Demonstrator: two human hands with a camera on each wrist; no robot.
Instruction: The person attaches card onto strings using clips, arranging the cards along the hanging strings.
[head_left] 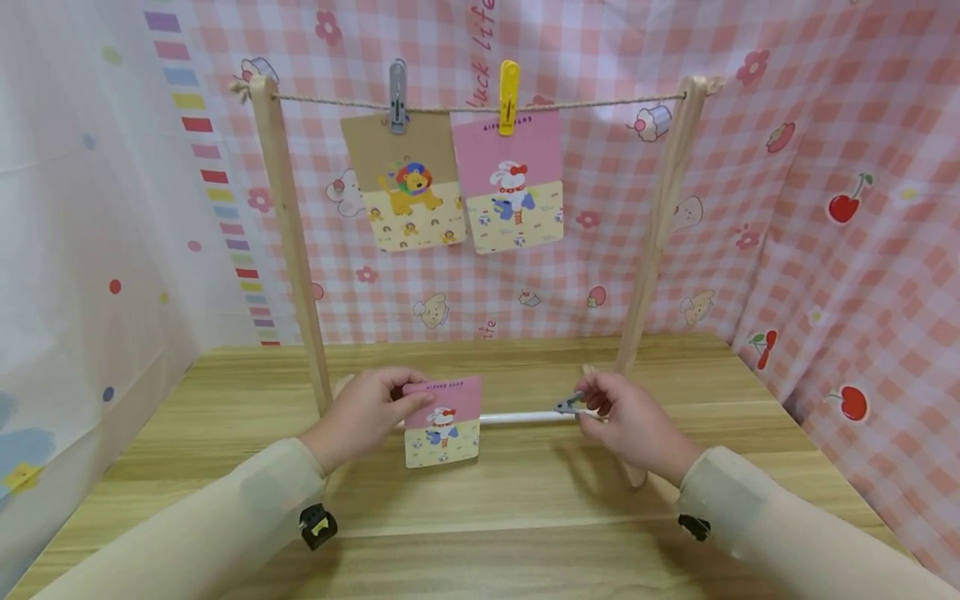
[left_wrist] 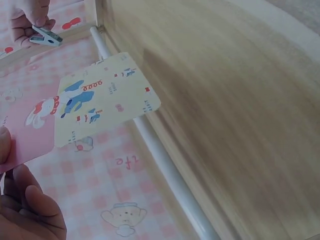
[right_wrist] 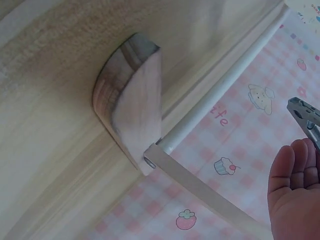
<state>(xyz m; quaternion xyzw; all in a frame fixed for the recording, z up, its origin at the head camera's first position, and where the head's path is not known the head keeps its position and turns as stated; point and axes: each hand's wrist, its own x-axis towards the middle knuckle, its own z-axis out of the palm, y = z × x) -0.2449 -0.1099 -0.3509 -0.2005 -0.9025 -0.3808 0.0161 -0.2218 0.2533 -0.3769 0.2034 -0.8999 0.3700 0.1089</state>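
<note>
My left hand [head_left: 363, 414] pinches the top of a pink and cream card [head_left: 442, 423] with a white rabbit on it, held above the table. In the left wrist view the card [left_wrist: 107, 97] stretches out from between thumb and fingers. My right hand [head_left: 633, 421] grips a grey clothespin [head_left: 570, 404], its tip pointing left toward the card but apart from it. The right wrist view catches the clothespin [right_wrist: 305, 116] above curled fingers. Higher up, a grey clothespin [head_left: 398, 96] fixes a brown lion card [head_left: 405, 187] to the rope, and a yellow clothespin [head_left: 509, 98] fixes another rabbit card [head_left: 510, 183].
A rope [head_left: 600, 102] spans two wooden posts [head_left: 288, 225], tied at their tops. Low between them runs a white rod [head_left: 525, 417], behind the held card. A wooden foot [right_wrist: 137, 100] supports the right post. Patterned cloth [head_left: 600, 283] hangs behind the wooden table [head_left: 480, 542].
</note>
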